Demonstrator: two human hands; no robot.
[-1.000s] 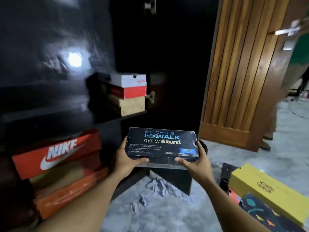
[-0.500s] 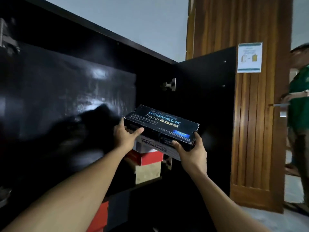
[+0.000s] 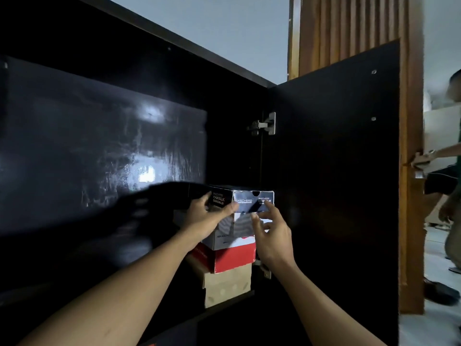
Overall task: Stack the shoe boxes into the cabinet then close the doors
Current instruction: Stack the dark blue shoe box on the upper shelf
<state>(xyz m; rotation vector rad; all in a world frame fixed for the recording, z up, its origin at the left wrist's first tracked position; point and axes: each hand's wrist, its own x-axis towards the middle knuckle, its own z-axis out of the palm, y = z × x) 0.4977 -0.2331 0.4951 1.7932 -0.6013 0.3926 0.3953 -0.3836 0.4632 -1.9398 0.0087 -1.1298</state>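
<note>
A black Skechers shoe box [image 3: 252,201] lies on top of a stack inside the dark cabinet [image 3: 104,151]. Under it are a white box [image 3: 232,237], a red box [image 3: 232,258] and a tan cardboard box [image 3: 227,285]. My left hand [image 3: 204,218] grips the black box's front left corner, thumb on its front face. My right hand [image 3: 272,236] has its fingers apart, with the fingertips against the lower front edge of the black box. The far end of the box is lost in the dark.
The cabinet's right door [image 3: 331,171] stands wide open beside the stack, hung on a metal hinge [image 3: 264,124]. Behind it is a slatted wooden door [image 3: 349,28]. A person [image 3: 446,176] stands at the far right with a hand on that door's handle.
The black box went from the air in front of the cabinet onto the top of the stack. My right hand has let go of its side and now touches the front.
</note>
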